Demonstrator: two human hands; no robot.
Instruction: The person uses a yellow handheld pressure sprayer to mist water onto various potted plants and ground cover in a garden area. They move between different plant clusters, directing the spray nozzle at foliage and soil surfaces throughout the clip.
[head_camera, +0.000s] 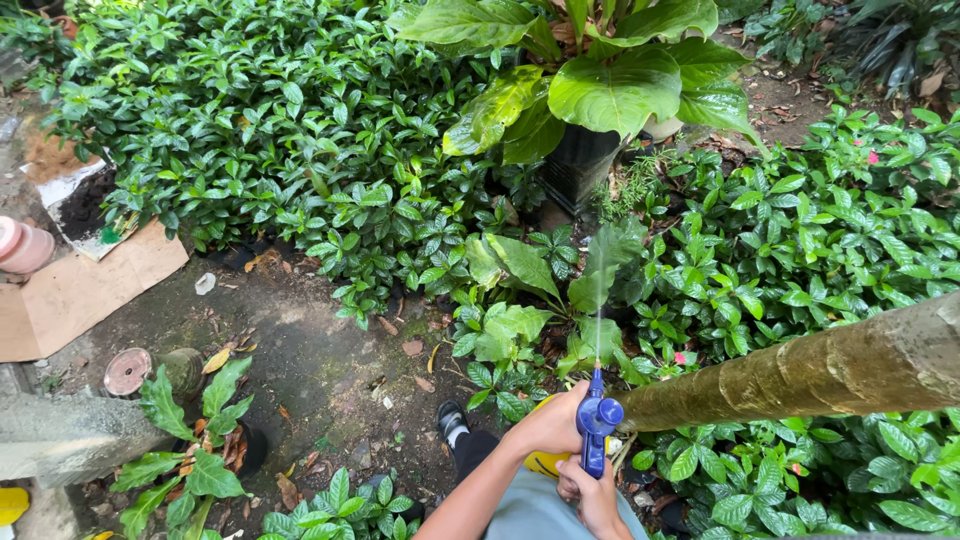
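- Low in the frame, just right of centre, the right hand (592, 497) is curled shut around the lower grip of a blue sprayer (596, 425), fingers wrapped tight.
- Just above it, the left hand (552, 425) is cupped closed against the sprayer's left side; a yellow body (545, 463), probably the bottle, peeks out beneath, mostly hidden by the hands.
- The sprayer's nozzle points up the frame, and a thin jet of water (598, 300) rises from it toward the leafy plants at centre.
- A thick mossy trunk (820, 370) slants in from the right edge and ends just beside the sprayer, closing that side.
- A black shoe (450, 418) rests left of the hands on bare damp soil (310, 350), the one open patch, reaching toward the left.
- Flattened cardboard (80, 290) lies at the left edge.
- Farther up, dense low shrubs (270, 130) fill the upper left; a broad-leaved plant in a dark pot (578, 165) stands at top centre.
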